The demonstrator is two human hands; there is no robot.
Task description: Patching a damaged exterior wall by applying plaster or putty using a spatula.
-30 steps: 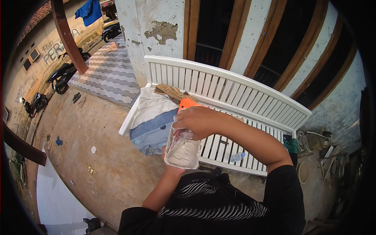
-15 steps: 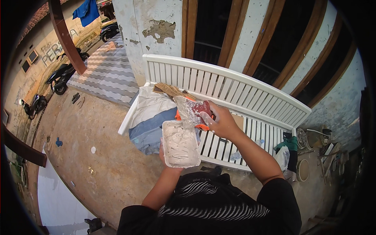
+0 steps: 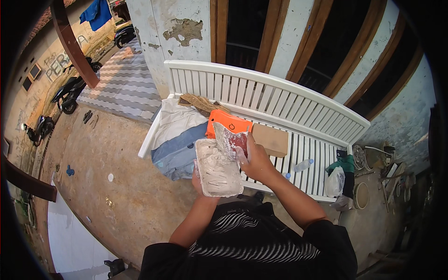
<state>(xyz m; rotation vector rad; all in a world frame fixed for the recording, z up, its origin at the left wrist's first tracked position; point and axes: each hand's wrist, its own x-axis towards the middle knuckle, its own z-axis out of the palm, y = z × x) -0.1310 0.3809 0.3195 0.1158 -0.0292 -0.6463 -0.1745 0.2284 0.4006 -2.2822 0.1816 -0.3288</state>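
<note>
One counter (image 3: 261, 88): white, slatted, beyond the hands.
Cloth (image 3: 179, 116): white and blue, at the counter's left end.
Cardboard (image 3: 270, 141): brown, flat, mid-counter.
Tray (image 3: 199, 165): filled with pale paste (image 3: 218, 171); left hand's (image 3: 197, 179) grip supports its left side.
Scraper (image 3: 230, 141): red, paste-smeared; grasped by right hand's (image 3: 255, 161) grip, over tray's far right corner.
Bottle (image 3: 304, 164): clear, lying on the counter.

- Diffuse daylight; soft, weak shadows on the concrete ground (image 3: 102, 154).
- Upper left: warmer light on the far wall (image 3: 51, 51).
- Window openings (image 3: 247, 28): near-black, little detail.
- White bench (image 3: 261, 91): bright, rails bowed by fisheye distortion.
- Centre: pale paste (image 3: 217, 170) with legible texture.
- Periphery: black vignette; lower right dim, indistinct.
</note>
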